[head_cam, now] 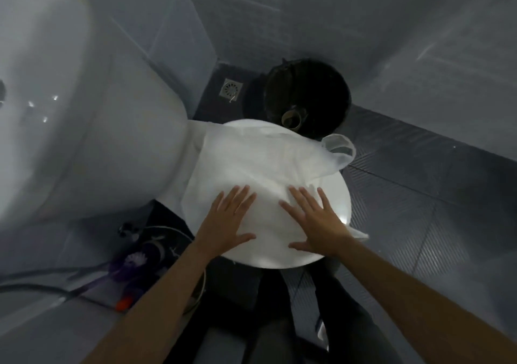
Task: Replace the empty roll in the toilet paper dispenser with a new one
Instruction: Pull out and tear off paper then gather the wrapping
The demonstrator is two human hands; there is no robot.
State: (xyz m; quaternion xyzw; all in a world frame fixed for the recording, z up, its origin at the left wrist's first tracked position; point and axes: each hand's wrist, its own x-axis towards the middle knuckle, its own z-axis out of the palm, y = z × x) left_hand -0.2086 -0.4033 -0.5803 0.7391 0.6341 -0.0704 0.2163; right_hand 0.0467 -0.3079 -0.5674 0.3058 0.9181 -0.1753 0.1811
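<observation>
A white plastic bag [260,162] lies spread flat over the closed white toilet lid [342,204] in the middle of the view. My left hand [228,218] and my right hand [316,221] press flat on the bag with fingers spread, holding nothing. Behind the toilet stands a black bin [307,89], and an empty brown cardboard roll core [293,116] rests at its near edge. One bag handle loop [340,147] sticks out to the right. No new roll or dispenser is visible.
A white sink basin [42,84] fills the left side. A floor drain [230,89] sits in the far corner. A purple toilet brush [137,260], hoses and an orange-tipped item [123,303] lie on the floor at the left. Grey ribbed floor tiles [419,209] extend right.
</observation>
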